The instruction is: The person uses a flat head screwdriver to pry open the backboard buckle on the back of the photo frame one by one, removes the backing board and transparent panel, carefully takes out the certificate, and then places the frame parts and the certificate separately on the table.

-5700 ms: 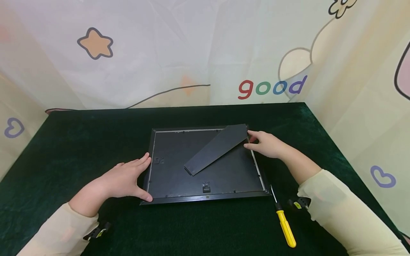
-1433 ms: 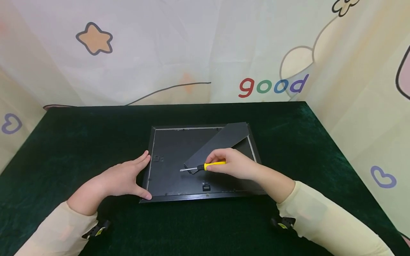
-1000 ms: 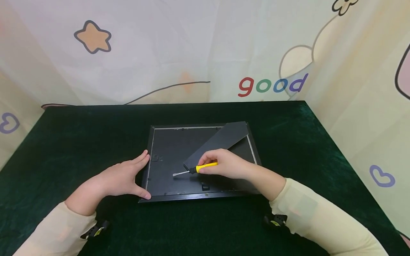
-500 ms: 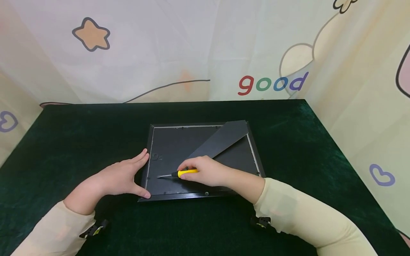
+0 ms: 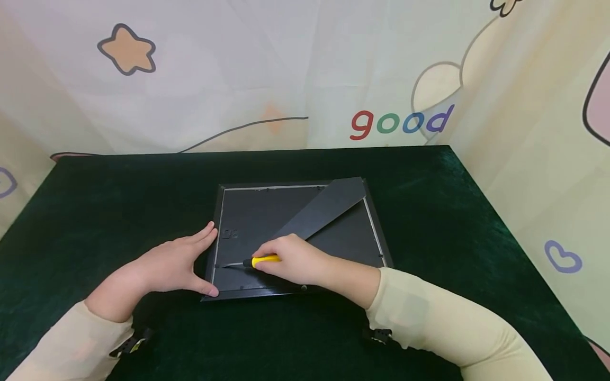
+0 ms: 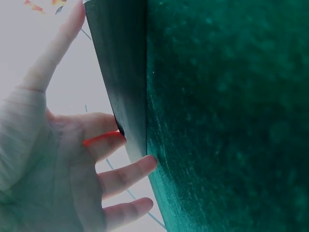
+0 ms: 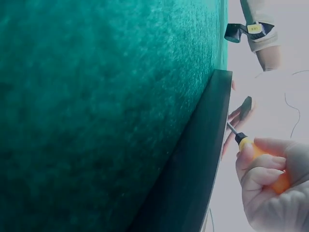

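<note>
A black picture frame (image 5: 248, 211) lies face down on the dark green cloth. Its easel stand (image 5: 329, 203) slants across the back panel toward the upper right corner. My left hand (image 5: 173, 264) rests along the frame's left side, fingers and thumb spread; in the left wrist view, fingertips (image 6: 145, 165) reach the frame's side edge (image 6: 120, 67). My right hand (image 5: 297, 260) grips a flat-tipped screwdriver (image 5: 264, 260) by its yellow handle. The blade points left, its tip at the inner left border near a small tab. The right wrist view shows fingers wrapped round the handle (image 7: 258, 151).
Green cloth (image 5: 429, 222) covers the table around the frame. A patterned curtain (image 5: 214, 69) hangs behind and at both sides. Wrist camera mounts (image 5: 131, 343) sit under both cuffs.
Earlier the screwdriver lay right of the frame while my right hand touched the stand. The right hand has since gripped it and carried it left to the frame's left border. The left hand stayed put.
</note>
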Available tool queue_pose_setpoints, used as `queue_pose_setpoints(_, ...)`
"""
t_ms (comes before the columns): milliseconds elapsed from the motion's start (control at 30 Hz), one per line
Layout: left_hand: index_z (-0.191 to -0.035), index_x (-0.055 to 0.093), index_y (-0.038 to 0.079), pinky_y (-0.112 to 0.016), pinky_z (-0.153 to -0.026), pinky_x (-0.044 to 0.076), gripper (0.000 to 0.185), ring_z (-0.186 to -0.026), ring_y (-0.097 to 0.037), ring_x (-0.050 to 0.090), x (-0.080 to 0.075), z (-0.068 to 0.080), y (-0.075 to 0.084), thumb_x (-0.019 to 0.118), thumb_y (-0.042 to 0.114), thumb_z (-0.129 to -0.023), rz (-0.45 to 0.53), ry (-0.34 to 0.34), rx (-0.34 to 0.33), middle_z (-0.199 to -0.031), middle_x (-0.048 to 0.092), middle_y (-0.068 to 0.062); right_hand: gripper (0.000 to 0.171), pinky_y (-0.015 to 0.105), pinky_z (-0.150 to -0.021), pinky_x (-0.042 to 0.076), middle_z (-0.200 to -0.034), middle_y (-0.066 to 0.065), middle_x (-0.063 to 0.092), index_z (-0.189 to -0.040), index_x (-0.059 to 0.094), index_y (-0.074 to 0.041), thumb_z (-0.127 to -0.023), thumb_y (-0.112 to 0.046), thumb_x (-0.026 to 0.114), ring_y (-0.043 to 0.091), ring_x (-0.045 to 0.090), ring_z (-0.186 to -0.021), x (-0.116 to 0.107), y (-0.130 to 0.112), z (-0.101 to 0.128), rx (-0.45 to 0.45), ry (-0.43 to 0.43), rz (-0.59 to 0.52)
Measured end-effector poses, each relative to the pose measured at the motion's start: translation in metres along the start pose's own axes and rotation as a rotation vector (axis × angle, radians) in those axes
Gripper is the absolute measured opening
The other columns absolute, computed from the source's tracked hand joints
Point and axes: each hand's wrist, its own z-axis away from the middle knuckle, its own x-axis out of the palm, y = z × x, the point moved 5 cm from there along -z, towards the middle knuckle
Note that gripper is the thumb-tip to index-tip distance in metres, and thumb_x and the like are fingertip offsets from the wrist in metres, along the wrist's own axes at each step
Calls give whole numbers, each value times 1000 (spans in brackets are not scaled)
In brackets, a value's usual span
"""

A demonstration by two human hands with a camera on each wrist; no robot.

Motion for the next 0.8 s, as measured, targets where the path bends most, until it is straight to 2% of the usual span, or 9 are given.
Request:
queue_pose_setpoints(200, -136, 17, 9, -48, -88, 32, 115, -121, -29, 25, 1, 0, -2, 57, 72, -48, 21, -7, 1, -141, 8, -6, 25, 13, -72, 42, -98, -7, 60, -104, 62, -15, -81, -23, 58, 3, 52, -78, 2, -3, -2, 17, -3, 2)
queue_pose_setpoints(533, -136, 14, 9, -50, -90, 28, 117, -123, -29, 20, 3, -1, -3, 61, 69, -47, 39, -9, 57, -141, 6, -5, 24, 12, -69, 42, -98, -7, 60, -104, 61, -17, -81, -23, 57, 3, 52, -78, 6, 3, 0, 57, 2, -31)
queue_pose_setpoints(800, -136, 15, 8, -50, -90, 27, 119, -123, -30, 20, 3, -1, -2, 62, 69, -46, 38, -4, 49, -141, 7, -7, 23, 12, -68, 42, -96, -8, 59, -103, 61, -18, -81, -23, 58, 4, 51, -76, 11, 9, -2, 75, -14, -64)
